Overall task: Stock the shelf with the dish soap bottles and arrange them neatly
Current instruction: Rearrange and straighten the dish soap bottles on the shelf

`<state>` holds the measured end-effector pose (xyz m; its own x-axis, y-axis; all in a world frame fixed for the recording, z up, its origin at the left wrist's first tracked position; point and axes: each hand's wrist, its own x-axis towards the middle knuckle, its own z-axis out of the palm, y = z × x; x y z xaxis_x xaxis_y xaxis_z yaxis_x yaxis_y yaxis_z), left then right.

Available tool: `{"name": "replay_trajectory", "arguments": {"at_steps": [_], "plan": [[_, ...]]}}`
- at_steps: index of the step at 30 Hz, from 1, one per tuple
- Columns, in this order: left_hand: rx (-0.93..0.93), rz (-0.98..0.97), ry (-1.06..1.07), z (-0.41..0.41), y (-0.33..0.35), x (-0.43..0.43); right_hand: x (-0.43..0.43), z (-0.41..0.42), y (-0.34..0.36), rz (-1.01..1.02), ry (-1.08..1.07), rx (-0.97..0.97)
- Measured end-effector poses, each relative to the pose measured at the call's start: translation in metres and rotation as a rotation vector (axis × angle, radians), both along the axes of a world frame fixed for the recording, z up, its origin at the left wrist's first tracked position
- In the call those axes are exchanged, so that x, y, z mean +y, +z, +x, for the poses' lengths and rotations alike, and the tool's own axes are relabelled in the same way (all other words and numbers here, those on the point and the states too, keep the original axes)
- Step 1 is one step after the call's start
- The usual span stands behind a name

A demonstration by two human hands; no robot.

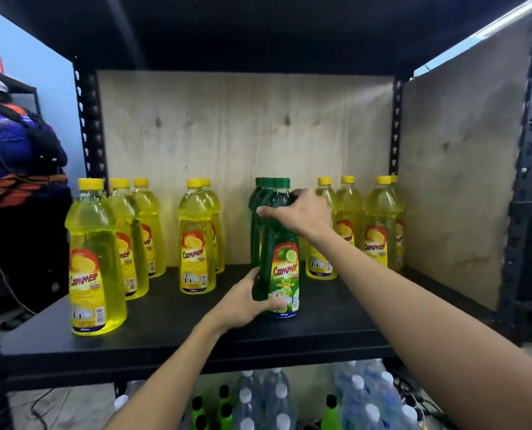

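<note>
1. green bottle point(285, 262) stands mid shelf point(165, 324), btwn yellow bottles point(196, 243).
2. left hand point(243, 301) grips its base, right hand point(302, 212) its shoulder.
3. looks full: prob heavy, slick, firm plastic; hold low + shoulder.

The green bottle point(281, 249) has a label with the name "Cammer" in red letters and the word "LIME" under it. The yellow bottles point(94, 259) show the same name, "Cammer", on their labels. The small print below is too tiny to read.
</note>
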<state>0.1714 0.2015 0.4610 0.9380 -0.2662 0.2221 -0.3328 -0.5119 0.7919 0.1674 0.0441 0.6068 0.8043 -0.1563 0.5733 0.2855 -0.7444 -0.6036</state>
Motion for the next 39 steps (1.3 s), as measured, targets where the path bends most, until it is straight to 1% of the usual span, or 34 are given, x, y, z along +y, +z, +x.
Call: {"name": "replay_trajectory", "arguments": {"at_steps": [4,6,7,8,9,11,12,13,14,15,16,17,19,21,22,24,26,28,30,34,37,39], "plan": [[0.020,0.018,0.002,-0.003,0.003,-0.003,0.004,-0.002,-0.001,-0.033,-0.023,-0.004],[0.005,0.028,-0.004,-0.014,0.005,-0.008,-0.006,-0.005,0.001,-0.046,0.097,0.065],[-0.045,0.047,0.039,-0.022,0.006,-0.012,-0.016,-0.008,0.002,-0.014,0.174,0.118],[-0.153,0.066,0.124,-0.030,0.005,-0.016,-0.031,-0.011,0.002,0.040,0.221,0.159],[-0.320,0.077,0.237,-0.038,0.003,-0.021,-0.049,-0.012,0.000,0.091,0.215,0.157],[-0.756,0.120,0.411,-0.052,0.005,-0.033,-0.092,-0.011,-0.005,0.160,0.065,0.060],[-0.961,0.153,0.415,-0.056,0.011,-0.042,-0.114,-0.009,-0.007,0.180,-0.036,0.000],[-1.113,0.180,0.350,-0.056,0.018,-0.053,-0.133,-0.005,-0.009,0.209,-0.119,-0.039],[-1.191,0.209,0.259,-0.053,0.025,-0.068,-0.150,-0.001,-0.011,0.247,-0.177,-0.058],[-1.196,0.230,0.166,-0.048,0.030,-0.084,-0.164,0.005,-0.012,0.279,-0.211,-0.060],[-1.138,0.244,0.095,-0.042,0.036,-0.103,-0.174,0.011,-0.013,0.306,-0.218,-0.041],[-1.034,0.249,0.051,-0.034,0.039,-0.121,-0.181,0.019,-0.015,0.333,-0.201,-0.015],[-0.758,0.208,0.035,-0.010,0.041,-0.157,-0.189,0.034,-0.019,0.379,-0.149,0.021],[-0.445,0.076,0.032,0.019,0.038,-0.188,-0.193,0.049,-0.022,0.380,-0.140,0.012],[-0.336,0.024,0.038,0.035,0.036,-0.201,-0.195,0.056,-0.023,0.372,-0.147,-0.005],[-0.208,-0.018,0.061,0.062,0.026,-0.223,-0.198,0.068,-0.024,0.374,-0.149,-0.024],[-0.124,-0.058,0.077,0.082,0.013,-0.240,-0.203,0.076,-0.027,0.379,-0.136,-0.012],[-0.085,-0.123,0.079,0.093,0.001,-0.252,-0.208,0.077,-0.029,0.342,-0.133,-0.006],[-0.094,-0.169,0.080,0.096,-0.006,-0.258,-0.210,0.070,-0.029,0.304,-0.133,-0.041],[-0.177,-0.159,0.107,0.081,-0.006,-0.250,-0.202,0.035,-0.032,0.280,-0.121,-0.118],[-0.262,-0.121,0.118,0.049,-0.001,-0.236,-0.189,-0.001,-0.027,0.273,-0.093,-0.181],[-0.330,-0.149,0.134,0.022,0.003,-0.222,-0.178,-0.026,-0.015,0.278,-0.048,-0.211]]}}
